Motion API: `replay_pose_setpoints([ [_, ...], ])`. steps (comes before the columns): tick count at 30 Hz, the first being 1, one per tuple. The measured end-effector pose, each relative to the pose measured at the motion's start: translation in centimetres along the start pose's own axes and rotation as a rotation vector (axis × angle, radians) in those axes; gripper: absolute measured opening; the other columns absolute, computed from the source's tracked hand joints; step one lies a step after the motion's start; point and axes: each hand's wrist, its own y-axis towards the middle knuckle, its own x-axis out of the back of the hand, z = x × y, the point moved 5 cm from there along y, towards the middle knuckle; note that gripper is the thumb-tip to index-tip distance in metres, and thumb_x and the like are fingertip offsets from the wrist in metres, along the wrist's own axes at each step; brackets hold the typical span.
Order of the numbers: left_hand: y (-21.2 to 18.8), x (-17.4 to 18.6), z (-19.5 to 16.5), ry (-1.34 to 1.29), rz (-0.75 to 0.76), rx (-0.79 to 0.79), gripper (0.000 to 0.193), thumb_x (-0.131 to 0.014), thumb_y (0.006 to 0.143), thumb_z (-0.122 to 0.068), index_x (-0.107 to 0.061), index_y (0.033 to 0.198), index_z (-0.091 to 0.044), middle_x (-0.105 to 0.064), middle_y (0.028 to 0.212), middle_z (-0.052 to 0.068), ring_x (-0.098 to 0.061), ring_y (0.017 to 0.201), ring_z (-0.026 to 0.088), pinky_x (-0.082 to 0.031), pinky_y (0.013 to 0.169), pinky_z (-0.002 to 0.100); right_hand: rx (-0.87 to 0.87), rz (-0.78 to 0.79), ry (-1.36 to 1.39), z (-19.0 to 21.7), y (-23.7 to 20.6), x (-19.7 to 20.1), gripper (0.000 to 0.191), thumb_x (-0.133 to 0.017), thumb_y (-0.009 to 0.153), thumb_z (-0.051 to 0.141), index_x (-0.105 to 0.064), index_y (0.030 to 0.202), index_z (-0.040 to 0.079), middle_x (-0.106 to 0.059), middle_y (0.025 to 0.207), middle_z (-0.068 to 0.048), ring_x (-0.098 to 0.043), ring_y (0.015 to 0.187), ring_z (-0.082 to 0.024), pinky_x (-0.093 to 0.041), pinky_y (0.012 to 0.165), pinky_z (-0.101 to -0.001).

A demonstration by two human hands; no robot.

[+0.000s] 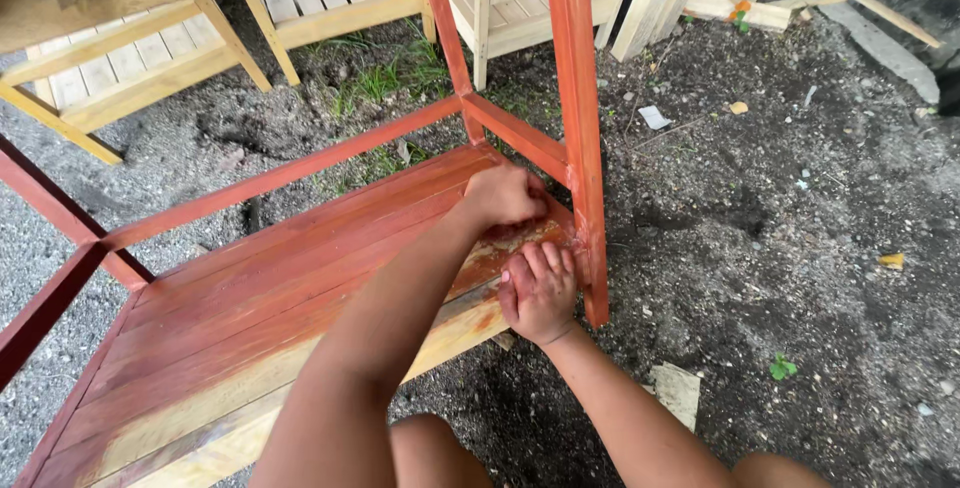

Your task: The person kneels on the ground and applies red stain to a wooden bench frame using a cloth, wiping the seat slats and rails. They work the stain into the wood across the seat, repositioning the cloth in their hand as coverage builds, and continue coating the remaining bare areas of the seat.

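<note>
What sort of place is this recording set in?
Probably an outdoor furniture-making yard: bare gravelly dirt ground, unpainted slatted wooden frames standing on it, and a red-stained slatted wooden rack under both hands.

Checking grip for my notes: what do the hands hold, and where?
Left hand is fisted on the red slatted shelf; its contents cannot be told. Right hand lies flat, holding nothing.

Left hand (505,196) on slatted shelf (250,288) — right hand (540,293) just beside, corner leg (582,128) right
</note>
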Motion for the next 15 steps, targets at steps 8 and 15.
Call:
replay_pose_setpoints([
  [8,-0.2,-0.3,0.0,0.055,-0.134,0.04,0.029,-0.063,0.077,-0.039,-0.079,0.098,-0.027,-0.077,0.093,0.006,-0.073,0.09,0.028,-0.058,0.078,0.047,-0.017,0.027,0.083,0.0,-0.4,0.7,0.015,-0.059,0.093,0.023,-0.061,0.092,0.008,-0.057,0.098,-0.011,-0.055,0.098,-0.032,-0.041,0.09,-0.0489],
  [15,-0.8,0.0,-1.7,0.129,-0.057,-0.025,0.03,-0.066,0.078,-0.042,-0.078,0.101,-0.027,-0.077,0.094,0.007,-0.073,0.091,0.028,-0.058,0.081,0.046,0.009,0.045,0.128,0.7,-3.1,4.3,0.039,-0.071,0.09,0.028,-0.069,0.125,0.01,-0.057,0.121,-0.014,-0.052,0.118,-0.037,-0.037,0.109,-0.053],
])
